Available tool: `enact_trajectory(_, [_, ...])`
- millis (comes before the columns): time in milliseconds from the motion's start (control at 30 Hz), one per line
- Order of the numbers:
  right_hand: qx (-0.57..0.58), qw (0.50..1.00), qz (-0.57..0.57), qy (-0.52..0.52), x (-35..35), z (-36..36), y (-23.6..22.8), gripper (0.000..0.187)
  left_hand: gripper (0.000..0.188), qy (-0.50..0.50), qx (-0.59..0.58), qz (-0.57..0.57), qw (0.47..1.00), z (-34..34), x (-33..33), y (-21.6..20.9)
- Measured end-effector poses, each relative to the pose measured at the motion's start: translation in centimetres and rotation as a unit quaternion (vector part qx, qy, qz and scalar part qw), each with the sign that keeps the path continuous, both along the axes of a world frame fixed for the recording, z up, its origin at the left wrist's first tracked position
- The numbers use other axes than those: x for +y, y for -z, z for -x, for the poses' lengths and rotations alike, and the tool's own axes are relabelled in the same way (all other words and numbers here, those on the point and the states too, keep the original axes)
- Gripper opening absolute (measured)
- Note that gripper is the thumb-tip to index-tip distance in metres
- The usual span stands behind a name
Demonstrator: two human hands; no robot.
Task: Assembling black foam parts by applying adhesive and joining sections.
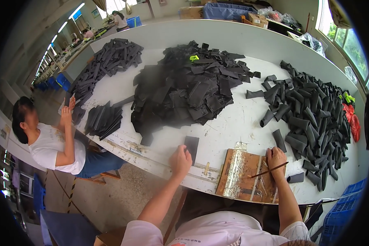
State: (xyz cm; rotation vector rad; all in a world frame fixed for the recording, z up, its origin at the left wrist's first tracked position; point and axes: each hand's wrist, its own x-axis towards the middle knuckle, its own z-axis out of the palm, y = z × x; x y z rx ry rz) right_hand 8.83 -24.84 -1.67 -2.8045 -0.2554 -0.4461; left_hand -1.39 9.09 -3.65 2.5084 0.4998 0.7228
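Observation:
My left hand [181, 160] is closed on the edge of a flat black fabric piece [192, 148] at the table's near edge. To its right, my right hand [277, 159] is curled round a thin brown stick [261, 174], which slants over a wooden board [249, 167]. A shiny strip of clear tape [234, 172] runs down the board's left side, and small thin tools [263, 187] lie on its right part. A rolled black fabric tube [295, 177] rests beside my right wrist.
A large heap of flat black pieces [192, 88] covers the table's middle. Black tubes [305, 119] are piled at right near a red plastic bag [352, 123]. A co-worker [57, 143] sits at left beside stacked black strips [103, 119]. Blue crates [343, 209] stand at lower right.

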Motion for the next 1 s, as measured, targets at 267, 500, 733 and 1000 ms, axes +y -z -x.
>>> enact_trajectory(267, [-0.005, 1.0, -0.003, -0.002, -0.02, -0.06, 0.45, 0.025, 0.019, -0.01, 0.0, 0.005, 1.0, 0.1, 0.06, 0.15])
enact_trajectory(500, [0.003, 1.0, -0.007, 0.003, 0.0, -0.05, 0.21, 0.024, 0.019, -0.01, -0.005, 0.001, 1.0, -0.02, -0.01, -0.06])
enact_trajectory(733, [-0.016, 0.999, -0.029, -0.017, -0.01, -0.15, 0.41, 0.024, 0.018, -0.006, 0.009, 0.008, 1.0, 0.07, 0.0, -0.22])
enact_trajectory(1000, [-0.01, 0.999, -0.031, -0.015, 0.09, 0.09, 0.04, 0.025, 0.018, -0.008, 0.015, 0.003, 1.0, 0.05, 0.02, -0.13])
